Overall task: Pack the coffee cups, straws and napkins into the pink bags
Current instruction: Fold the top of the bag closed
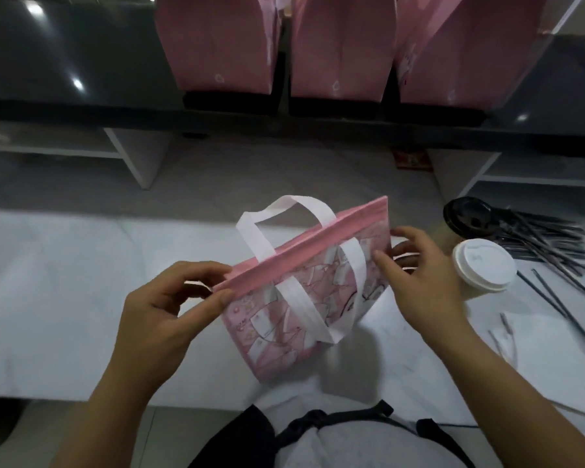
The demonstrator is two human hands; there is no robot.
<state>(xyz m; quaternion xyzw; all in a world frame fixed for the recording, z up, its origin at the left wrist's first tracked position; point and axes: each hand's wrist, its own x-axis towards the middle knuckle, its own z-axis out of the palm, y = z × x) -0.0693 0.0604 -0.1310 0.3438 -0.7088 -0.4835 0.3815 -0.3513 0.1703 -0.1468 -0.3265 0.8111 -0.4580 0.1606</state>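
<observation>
A flat, folded pink bag [298,298] with white handles is held above the white table [48,298], its rim closed. My left hand [163,315] pinches the left end of the rim. My right hand [419,282] grips the bag's right end, thumb in front and fingers behind. To the right stand a coffee cup with a white lid [483,266] and one with a black lid [468,219]. Dark straws [551,244] lie in a loose pile beyond the cups. White napkins [547,359] lie at the right edge.
Three upright pink bags [338,45] stand in a row on a dark counter [65,62] at the back. White shelf frames [132,157] sit under the counter. My lap with a dark strap shows at the bottom.
</observation>
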